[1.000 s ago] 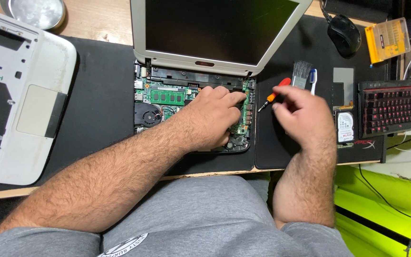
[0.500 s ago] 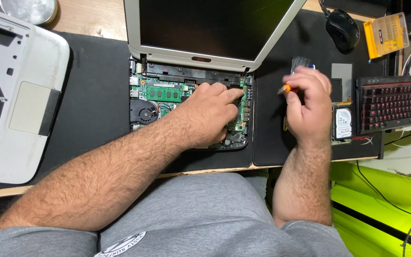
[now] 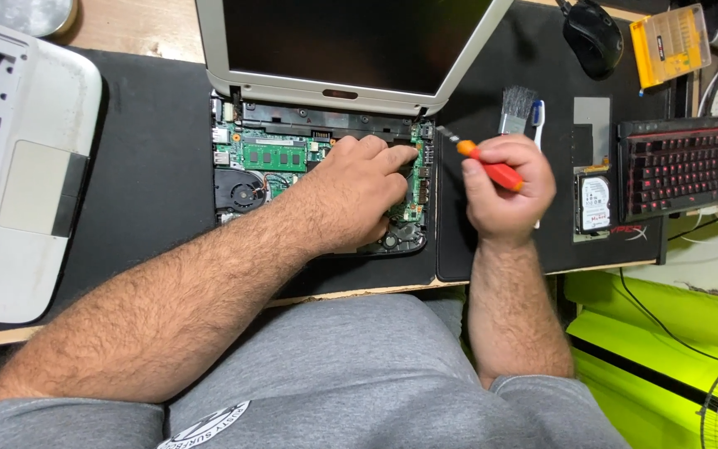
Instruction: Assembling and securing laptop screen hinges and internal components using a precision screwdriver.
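An opened laptop (image 3: 234, 83) lies on a black mat, its green circuit board (image 3: 272, 154) and round fan (image 3: 238, 189) exposed. My left hand (image 3: 355, 195) rests flat on the board's right half, its fingertips at the right edge. Just right of the laptop, my right hand (image 3: 508, 195) is closed around a red-and-orange screwdriver (image 3: 488, 166). The screwdriver's tip points up and left toward the laptop's right hinge corner. The laptop's dark screen leans back behind both hands.
The removed white palm-rest cover (image 3: 27, 166) lies at the left. Right of my right hand are a paintbrush (image 3: 515, 108), a bare hard drive (image 3: 594, 202), a red-lit keyboard (image 3: 687, 166), a black mouse (image 3: 593, 33) and a yellow bit case (image 3: 669, 43).
My right hand has shifted with the screwdriver, first away to the right, now up beside the laptop's right edge with the tip toward the hinge. My left hand stayed on the board.
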